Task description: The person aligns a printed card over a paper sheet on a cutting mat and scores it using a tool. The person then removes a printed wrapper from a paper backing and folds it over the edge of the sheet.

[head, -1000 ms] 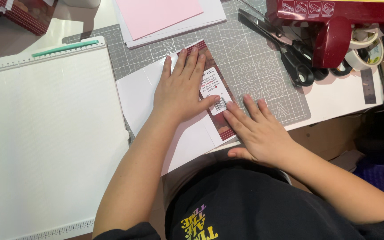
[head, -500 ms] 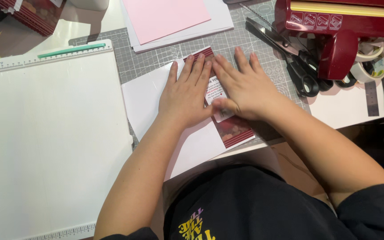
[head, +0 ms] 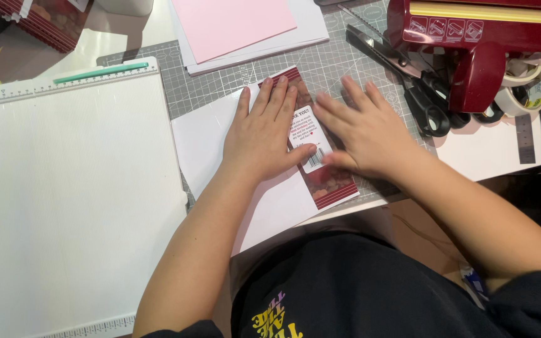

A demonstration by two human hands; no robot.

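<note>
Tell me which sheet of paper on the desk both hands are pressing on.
The white sheet under the dark red printed strip, on the cutting mat's near edge. Left hand and right hand lie flat there. The pink sheet lies farther back, untouched.

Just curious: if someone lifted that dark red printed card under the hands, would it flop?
Probably it bends a little: the card looks thin and lies flat. Likely light, and it may slide on the white sheet beneath.

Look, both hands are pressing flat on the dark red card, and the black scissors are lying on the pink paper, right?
Not quite. The black scissors lie on the grey cutting mat, not the pink paper. The head view shows both the left hand and right hand flat on the dark red card.
</note>
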